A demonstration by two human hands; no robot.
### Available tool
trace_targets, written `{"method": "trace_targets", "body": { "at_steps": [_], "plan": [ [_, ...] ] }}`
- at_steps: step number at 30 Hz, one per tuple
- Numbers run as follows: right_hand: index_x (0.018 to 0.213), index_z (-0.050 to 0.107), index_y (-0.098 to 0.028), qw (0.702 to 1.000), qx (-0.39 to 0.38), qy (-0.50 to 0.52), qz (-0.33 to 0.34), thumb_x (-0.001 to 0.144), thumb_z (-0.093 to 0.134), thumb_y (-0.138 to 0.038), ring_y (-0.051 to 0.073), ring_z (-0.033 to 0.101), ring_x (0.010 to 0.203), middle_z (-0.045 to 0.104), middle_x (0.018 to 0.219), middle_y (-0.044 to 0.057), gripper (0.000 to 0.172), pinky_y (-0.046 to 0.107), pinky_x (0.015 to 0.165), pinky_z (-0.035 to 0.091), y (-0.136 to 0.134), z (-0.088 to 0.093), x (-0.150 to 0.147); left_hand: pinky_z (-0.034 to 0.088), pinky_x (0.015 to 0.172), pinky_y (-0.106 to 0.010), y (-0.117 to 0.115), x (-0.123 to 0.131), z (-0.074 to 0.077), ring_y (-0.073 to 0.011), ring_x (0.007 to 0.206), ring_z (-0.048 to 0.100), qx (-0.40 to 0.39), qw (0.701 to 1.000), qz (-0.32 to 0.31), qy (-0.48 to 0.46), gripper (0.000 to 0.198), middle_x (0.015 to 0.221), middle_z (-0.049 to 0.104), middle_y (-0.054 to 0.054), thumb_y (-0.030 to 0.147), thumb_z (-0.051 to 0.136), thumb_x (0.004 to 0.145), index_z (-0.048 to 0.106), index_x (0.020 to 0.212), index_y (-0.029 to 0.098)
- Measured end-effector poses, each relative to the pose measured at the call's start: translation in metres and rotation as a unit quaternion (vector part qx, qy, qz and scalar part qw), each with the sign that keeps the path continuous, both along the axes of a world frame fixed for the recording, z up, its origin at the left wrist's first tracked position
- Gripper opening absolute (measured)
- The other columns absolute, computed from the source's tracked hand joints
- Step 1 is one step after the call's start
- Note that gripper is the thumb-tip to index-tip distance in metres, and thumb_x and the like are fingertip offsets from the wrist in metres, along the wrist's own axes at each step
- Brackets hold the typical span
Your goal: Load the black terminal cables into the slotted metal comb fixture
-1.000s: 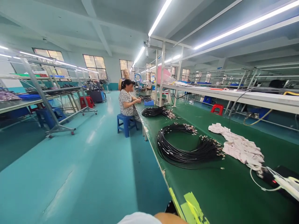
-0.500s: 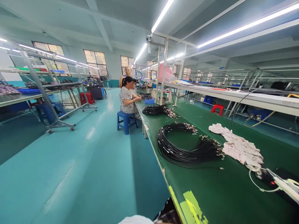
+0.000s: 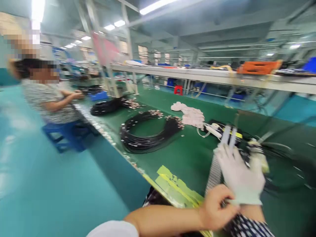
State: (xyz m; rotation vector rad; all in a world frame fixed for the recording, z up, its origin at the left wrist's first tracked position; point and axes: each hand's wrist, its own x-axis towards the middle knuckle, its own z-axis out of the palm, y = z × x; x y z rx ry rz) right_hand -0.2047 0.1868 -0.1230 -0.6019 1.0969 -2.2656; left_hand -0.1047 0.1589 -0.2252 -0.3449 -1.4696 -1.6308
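Note:
A white glove (image 3: pixel 234 171) covers my right hand (image 3: pixel 243 177), whose fingers point up and away, stretched out and apart. Pinched between the fingers of my bare left hand (image 3: pixel 218 207) is the glove's cuff, at the right wrist. Beneath the gloved hand stands a grey ribbed object (image 3: pixel 214 172), partly hidden. Just past the fingertips lie a white power strip (image 3: pixel 212 131) and a blurred clutter of cables. A large coil of black cables (image 3: pixel 145 144) rests on the green tabletop (image 3: pixel 190 151) to the left, its light connector ends facing right.
Farther along are a second black cable bundle (image 3: pixel 108 107), a blue box (image 3: pixel 98 95) and a crumpled pale cloth (image 3: pixel 189 115). A co-worker (image 3: pixel 54 98) sits on a blue stool (image 3: pixel 64 135) at left. Yellow-green tape (image 3: pixel 172 182) marks the near edge. A raised shelf (image 3: pixel 197 74) runs behind.
My view has swung right, so the cable coils and co-worker shift left. Both my hands have come into view, the left holding the glove's cuff on the right.

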Motion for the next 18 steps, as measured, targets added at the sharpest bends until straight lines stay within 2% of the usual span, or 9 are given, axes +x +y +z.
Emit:
{"method": "trace_targets", "body": {
  "at_steps": [2, 4, 5, 7, 8, 10, 12, 15, 18],
  "plan": [
    [0.119, 0.064, -0.031, 0.99, -0.104, -0.08, 0.045, 0.094, 0.047, -0.057, 0.022, 0.031, 0.143, 0.027, 0.151, -0.004, 0.04, 0.055, 0.118, 0.031, 0.008, -0.001, 0.002, 0.042, 0.086, -0.026, -0.018, 0.009, -0.005, -0.0152, 0.093, 0.057, -0.077, 0.995, -0.057, -0.035, 0.019, 0.097, 0.062, -0.007, 0.019, 0.065, 0.08, 0.062, 0.097, 0.011],
    [0.117, 0.063, -0.026, 0.985, -0.141, -0.052, 0.085, 0.098, 0.044, -0.054, 0.023, 0.024, 0.146, 0.023, 0.153, -0.001, 0.039, 0.061, 0.117, 0.025, 0.011, -0.004, 0.007, 0.043, 0.082, -0.025, -0.046, 0.008, 0.001, -0.0135, 0.092, 0.054, 0.006, 0.989, -0.027, -0.147, 0.023, 0.098, 0.056, -0.006, 0.021, 0.063, 0.087, 0.056, 0.107, 0.012],
    [0.119, 0.061, -0.026, 0.985, -0.143, -0.032, 0.093, 0.099, 0.044, -0.054, 0.024, 0.022, 0.147, 0.021, 0.154, 0.0, 0.039, 0.064, 0.115, 0.022, 0.012, -0.005, 0.01, 0.043, 0.076, -0.024, -0.06, 0.004, 0.007, -0.0113, 0.085, 0.052, 0.065, 0.983, -0.01, -0.174, 0.038, 0.098, 0.053, -0.005, 0.03, 0.064, 0.088, 0.048, 0.119, 0.013],
    [0.126, 0.058, -0.029, 0.987, -0.13, -0.007, 0.092, 0.1, 0.044, -0.052, 0.026, 0.018, 0.148, 0.02, 0.154, 0.0, 0.038, 0.066, 0.114, 0.02, 0.013, -0.008, 0.019, 0.041, 0.068, -0.022, -0.085, -0.006, 0.023, -0.0101, 0.076, 0.048, 0.084, 0.98, -0.03, -0.18, 0.058, 0.09, 0.05, -0.002, 0.036, 0.068, 0.086, 0.039, 0.129, 0.012],
    [0.128, 0.057, -0.031, 0.988, -0.122, 0.003, 0.094, 0.099, 0.045, -0.052, 0.026, 0.017, 0.148, 0.021, 0.153, 0.0, 0.037, 0.066, 0.115, 0.019, 0.013, -0.009, 0.024, 0.042, 0.069, -0.022, -0.094, -0.01, 0.03, -0.0099, 0.076, 0.049, 0.063, 0.982, -0.034, -0.176, 0.056, 0.088, 0.05, -0.002, 0.037, 0.068, 0.086, 0.042, 0.129, 0.011],
    [0.13, 0.056, -0.035, 0.987, -0.113, 0.01, 0.11, 0.098, 0.048, -0.051, 0.026, 0.017, 0.147, 0.022, 0.152, 0.0, 0.036, 0.064, 0.117, 0.018, 0.015, -0.009, 0.032, 0.041, 0.061, -0.023, -0.105, -0.017, 0.04, -0.0094, 0.065, 0.049, 0.051, 0.981, -0.038, -0.182, 0.04, 0.078, 0.052, -0.003, 0.039, 0.065, 0.085, 0.055, 0.106, 0.007],
    [0.132, 0.054, -0.036, 0.983, -0.118, 0.012, 0.142, 0.098, 0.049, -0.05, 0.028, 0.019, 0.146, 0.017, 0.154, -0.001, 0.038, 0.063, 0.118, 0.016, 0.018, -0.007, 0.037, 0.039, 0.054, -0.023, -0.105, -0.018, 0.043, -0.0094, 0.056, 0.049, 0.109, 0.973, -0.066, -0.19, 0.039, 0.071, 0.052, -0.004, 0.044, 0.068, 0.082, 0.056, 0.087, 0.007],
    [0.136, 0.051, -0.035, 0.967, -0.153, 0.009, 0.202, 0.099, 0.042, -0.058, 0.028, 0.016, 0.146, 0.008, 0.156, -0.003, 0.045, 0.058, 0.122, 0.013, 0.019, -0.002, 0.045, 0.045, 0.057, -0.026, -0.087, -0.012, 0.034, -0.0125, 0.059, 0.052, 0.192, 0.948, -0.142, -0.211, 0.051, 0.069, 0.052, -0.004, 0.057, 0.066, 0.082, 0.058, 0.095, 0.008],
    [0.14, 0.047, -0.038, 0.94, -0.198, -0.036, 0.277, 0.093, 0.029, -0.08, 0.03, 0.014, 0.145, 0.002, 0.157, -0.009, 0.066, 0.06, 0.122, 0.009, 0.015, 0.003, 0.059, 0.05, 0.066, -0.032, -0.06, 0.0, 0.016, -0.0177, 0.07, 0.057, 0.132, 0.952, -0.026, -0.276, 0.055, 0.071, 0.054, -0.007, 0.061, 0.066, 0.08, 0.063, 0.1, 0.01]
  ]
}}
